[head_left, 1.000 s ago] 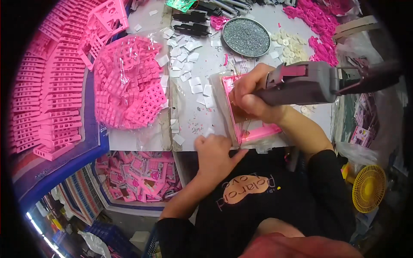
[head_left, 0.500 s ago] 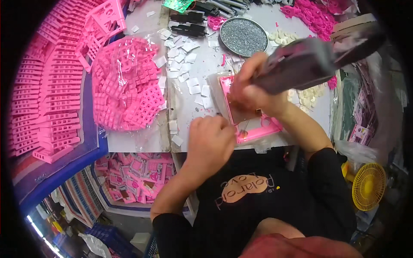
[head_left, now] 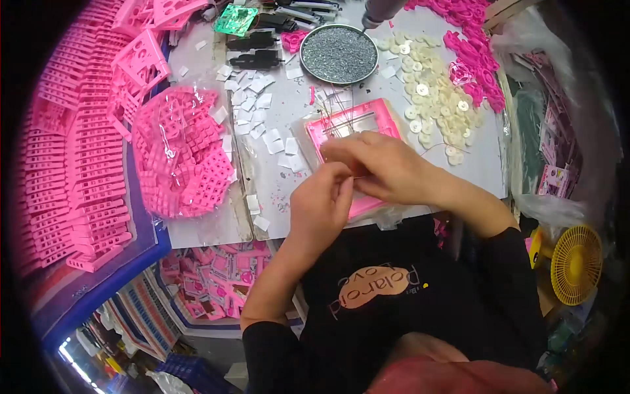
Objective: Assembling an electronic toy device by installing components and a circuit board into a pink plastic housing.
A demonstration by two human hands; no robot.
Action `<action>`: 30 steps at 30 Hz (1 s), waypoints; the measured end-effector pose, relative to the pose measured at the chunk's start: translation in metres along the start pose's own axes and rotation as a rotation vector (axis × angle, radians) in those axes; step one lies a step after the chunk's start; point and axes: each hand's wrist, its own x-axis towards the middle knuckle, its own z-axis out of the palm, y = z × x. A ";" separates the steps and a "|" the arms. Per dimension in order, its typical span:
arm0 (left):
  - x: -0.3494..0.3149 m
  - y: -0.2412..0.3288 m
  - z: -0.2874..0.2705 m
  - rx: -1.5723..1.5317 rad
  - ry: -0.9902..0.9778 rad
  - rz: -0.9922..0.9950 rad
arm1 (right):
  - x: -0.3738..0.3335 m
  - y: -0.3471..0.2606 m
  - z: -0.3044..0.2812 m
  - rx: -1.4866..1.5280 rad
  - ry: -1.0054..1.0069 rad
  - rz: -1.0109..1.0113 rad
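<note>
Just in front of my body lies a pink plastic casing [head_left: 386, 117], on a clear plastic sheet. Thin wires [head_left: 338, 111] rise from its far part. My left hand [head_left: 318, 200] and my right hand [head_left: 388, 168] meet over the near half of the casing, their fingertips pinched close together. Whatever sits between the fingers is too small or hidden to name. Beyond the casing stands a round metal dish [head_left: 340, 55] full of small grey screws. The tip of a dark power screwdriver [head_left: 379, 12] shows over the dish's far right rim.
Cream round discs [head_left: 436, 105] and pink plastic loops [head_left: 476, 62] lie on the right. White paper squares [head_left: 262, 102], black parts [head_left: 256, 59] and a green circuit board [head_left: 235, 21] lie to the left. Farther left are a bag of pink keypads [head_left: 180, 157] and stacked pink casings [head_left: 92, 164].
My right hand has let go of the power screwdriver, which now shows at the far edge beyond the dish. That hand has come down to meet my left hand over the casing.
</note>
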 end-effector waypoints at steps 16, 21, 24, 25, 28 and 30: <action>-0.004 -0.021 -0.001 0.377 0.051 0.170 | -0.010 0.018 0.018 0.291 0.165 0.140; -0.004 -0.023 0.008 0.390 0.097 0.163 | -0.014 0.019 0.009 0.241 0.141 0.184; -0.002 -0.025 0.013 0.375 0.118 0.169 | -0.016 0.018 0.007 0.264 0.141 0.212; -0.001 -0.025 0.014 0.386 0.117 0.164 | -0.016 0.018 0.007 0.280 0.147 0.235; 0.000 -0.021 0.015 0.407 0.112 0.149 | -0.017 0.020 0.011 0.330 0.178 0.290; 0.000 -0.021 0.016 0.399 0.103 0.143 | -0.016 0.020 0.015 0.358 0.220 0.310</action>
